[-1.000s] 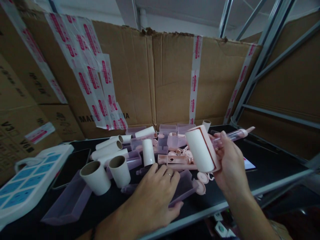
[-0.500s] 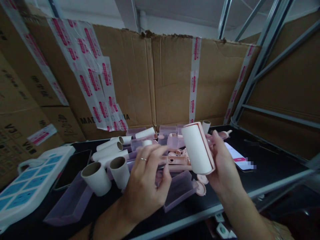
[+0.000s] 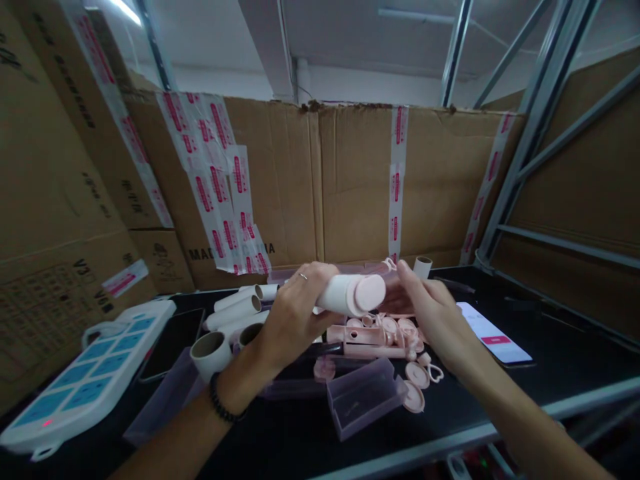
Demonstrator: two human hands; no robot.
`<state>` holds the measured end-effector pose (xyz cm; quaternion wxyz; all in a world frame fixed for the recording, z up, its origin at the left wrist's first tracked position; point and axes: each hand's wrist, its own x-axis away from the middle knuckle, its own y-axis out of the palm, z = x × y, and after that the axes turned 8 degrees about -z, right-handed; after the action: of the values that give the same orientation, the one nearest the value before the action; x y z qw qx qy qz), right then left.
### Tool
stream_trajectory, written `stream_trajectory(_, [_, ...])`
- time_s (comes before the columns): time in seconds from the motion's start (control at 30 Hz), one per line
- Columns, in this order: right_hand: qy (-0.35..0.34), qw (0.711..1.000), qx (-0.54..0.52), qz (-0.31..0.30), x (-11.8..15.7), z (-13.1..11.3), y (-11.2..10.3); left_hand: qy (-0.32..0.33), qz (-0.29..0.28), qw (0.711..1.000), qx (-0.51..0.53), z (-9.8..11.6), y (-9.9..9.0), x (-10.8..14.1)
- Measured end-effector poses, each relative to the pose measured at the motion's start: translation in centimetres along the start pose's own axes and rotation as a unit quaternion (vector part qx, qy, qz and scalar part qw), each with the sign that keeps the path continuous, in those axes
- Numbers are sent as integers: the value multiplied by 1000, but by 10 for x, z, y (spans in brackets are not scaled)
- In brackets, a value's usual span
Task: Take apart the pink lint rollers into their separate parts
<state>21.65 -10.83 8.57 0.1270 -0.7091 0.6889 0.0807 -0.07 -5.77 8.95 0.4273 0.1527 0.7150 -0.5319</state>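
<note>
A white paper-like cylinder [image 3: 334, 295] with a stepped pale-pink end cap [image 3: 371, 292] lies level above the shelf, its capped end facing right. My left hand [image 3: 295, 310] is closed around its left part. Beside the capped end is my right hand [image 3: 433, 307], thumb raised and fingers stretched leftward, partly behind the cap. I see nothing gripped in it, though its fingertips are partly hidden. A small pink heart-shaped loop [image 3: 390, 265] shows just above those fingers. Below are pink plastic holder parts [image 3: 370, 340], round pink discs [image 3: 414, 396] and a translucent purple tray [image 3: 367, 400].
White cardboard-cored rolls [image 3: 234, 313] lie and stand at left, near another purple tray [image 3: 165, 407]. A power strip [image 3: 95, 373] and a dark phone [image 3: 173, 343] are farther left. A lit phone [image 3: 493, 333] lies right. Taped cardboard [image 3: 350, 180] walls the back; a metal edge [image 3: 450, 440] runs in front.
The white cylinder has moved left from my right hand into my left, turned from upright to level. The pink casing behind it no longer shows. The camera view has shifted.
</note>
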Motion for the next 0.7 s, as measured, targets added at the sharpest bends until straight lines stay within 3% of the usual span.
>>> stream_trajectory(0.07, [-154, 978, 138, 35, 6, -3, -7, -43, 9, 999, 31, 1, 3, 1])
stream_trajectory(0.17, [-354, 890, 286, 0, 11, -8, -10, -69, -3, 996, 55, 6, 9, 1])
stream_trajectory(0.23, [-426, 833, 352, -24, 11, -11, -11, -75, -12, 995, 60, 7, 13, 2])
stream_trajectory(0.3, [-455, 801, 388, -29, 9, -13, -12, -71, -19, 996, 45, 8, 14, 3])
stream_trajectory(0.47, [-484, 766, 423, -27, 4, -19, -17, -34, -13, 999, -26, 19, 10, -2])
stream_trajectory(0.57, [-483, 765, 424, -32, 2, -22, -18, -4, 6, 1000, -12, 29, 8, -7])
stream_trajectory(0.7, [-470, 786, 398, -56, -1, -21, -19, 35, 10, 999, 9, 33, 12, -12])
